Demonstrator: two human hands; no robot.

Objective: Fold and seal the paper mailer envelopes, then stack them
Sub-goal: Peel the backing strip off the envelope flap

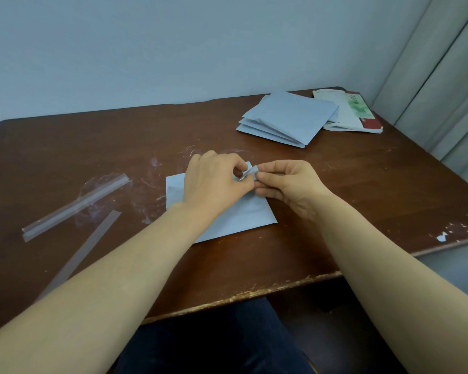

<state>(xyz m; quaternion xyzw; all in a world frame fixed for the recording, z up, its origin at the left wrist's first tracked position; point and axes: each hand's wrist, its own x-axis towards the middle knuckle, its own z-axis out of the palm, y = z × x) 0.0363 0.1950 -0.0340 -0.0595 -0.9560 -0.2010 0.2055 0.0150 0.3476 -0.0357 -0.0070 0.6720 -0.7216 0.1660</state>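
Observation:
A pale blue paper mailer envelope lies flat on the brown table in front of me. My left hand rests on its upper part and pinches the envelope's far right corner. My right hand pinches the same corner from the right, where a small curled end of the seal strip sticks up between the fingertips of both hands. A stack of several blue envelopes sits at the back right of the table.
Two clear peeled strips lie on the table's left side, with a third strip nearer me. Books and papers lie at the back right corner. The table's front edge is chipped; a curtain hangs at right.

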